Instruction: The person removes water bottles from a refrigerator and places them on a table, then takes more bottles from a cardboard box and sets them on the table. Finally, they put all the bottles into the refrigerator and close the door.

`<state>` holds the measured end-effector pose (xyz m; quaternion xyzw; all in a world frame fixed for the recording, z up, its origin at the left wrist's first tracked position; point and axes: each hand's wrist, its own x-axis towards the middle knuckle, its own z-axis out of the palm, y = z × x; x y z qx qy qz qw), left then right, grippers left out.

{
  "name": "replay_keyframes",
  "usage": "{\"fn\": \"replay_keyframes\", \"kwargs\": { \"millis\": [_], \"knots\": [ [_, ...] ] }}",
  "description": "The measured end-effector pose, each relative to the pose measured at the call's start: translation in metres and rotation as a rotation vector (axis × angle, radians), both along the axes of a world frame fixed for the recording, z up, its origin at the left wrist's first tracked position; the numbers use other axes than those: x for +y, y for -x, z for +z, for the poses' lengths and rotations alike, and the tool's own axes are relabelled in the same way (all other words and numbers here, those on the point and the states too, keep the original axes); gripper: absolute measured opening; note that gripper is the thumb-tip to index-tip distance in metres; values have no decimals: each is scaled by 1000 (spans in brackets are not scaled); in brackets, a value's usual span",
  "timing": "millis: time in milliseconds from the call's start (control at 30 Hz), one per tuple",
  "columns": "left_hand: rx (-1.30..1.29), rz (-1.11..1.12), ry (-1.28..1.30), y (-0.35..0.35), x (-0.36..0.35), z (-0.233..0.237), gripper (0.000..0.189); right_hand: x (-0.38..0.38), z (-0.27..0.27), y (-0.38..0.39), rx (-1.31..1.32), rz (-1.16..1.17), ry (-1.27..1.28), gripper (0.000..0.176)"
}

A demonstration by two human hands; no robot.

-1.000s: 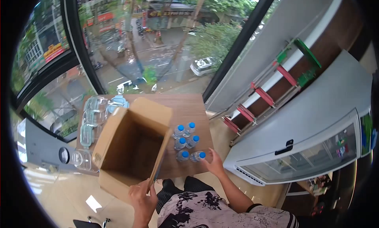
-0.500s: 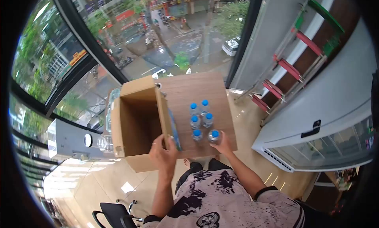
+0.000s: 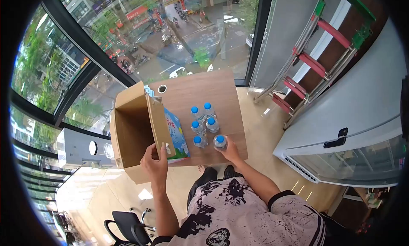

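An open cardboard box [image 3: 155,126] stands at the left of the wooden table, its printed blue and green side facing the bottles. My left hand [image 3: 154,163] is closed on the near edge of this box, thumb on one side and fingers on the other. Several clear plastic bottles with blue caps stand upright in two rows right of the box. The nearest right one, a water bottle [image 3: 220,141], is in the grip of my right hand [image 3: 230,151], whose fingers wrap its right side. Another bottle [image 3: 199,141] stands just left of it.
The wooden table [image 3: 187,90] has a round cable hole [image 3: 162,89] near its back left. Tall windows rise behind it. A folding ladder [image 3: 313,65] leans at the right, beside a glass-door fridge [image 3: 341,161]. A black chair [image 3: 125,224] stands behind at lower left.
The box has shifted left, away from the bottles, and more of its printed side shows. My left hand has moved left with it. My right hand stays on the same bottle.
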<state>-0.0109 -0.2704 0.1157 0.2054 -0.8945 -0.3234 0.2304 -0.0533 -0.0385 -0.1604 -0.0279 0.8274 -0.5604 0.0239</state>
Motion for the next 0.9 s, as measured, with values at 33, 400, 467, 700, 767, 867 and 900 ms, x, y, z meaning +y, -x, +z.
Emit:
{"fn": "replay_keyframes", "kwargs": {
  "millis": [33, 400, 467, 700, 767, 867, 900],
  "knots": [
    [-15, -9, -41, -3, -1, 0, 19, 4, 0, 3, -95, 45, 97, 62],
    [217, 185, 275, -74, -12, 8, 15, 43, 164, 2, -221, 424, 934, 75],
    [233, 197, 263, -80, -3, 15, 13, 32, 190, 1, -239, 417, 1086, 79],
    [72, -493, -380, -58, 37, 50, 46, -24, 247, 3, -320, 815, 1367, 97],
    [55, -567, -382, -57, 31, 47, 56, -41, 277, 8, -446, 879, 1298, 95],
    [12, -617, -652, -62, 20, 49, 70, -74, 292, 19, -619, 949, 1205, 89],
    [-10, -589, -924, -63, 14, 50, 74, -89, 300, 18, -579, 876, 1200, 86]
  ]
}}
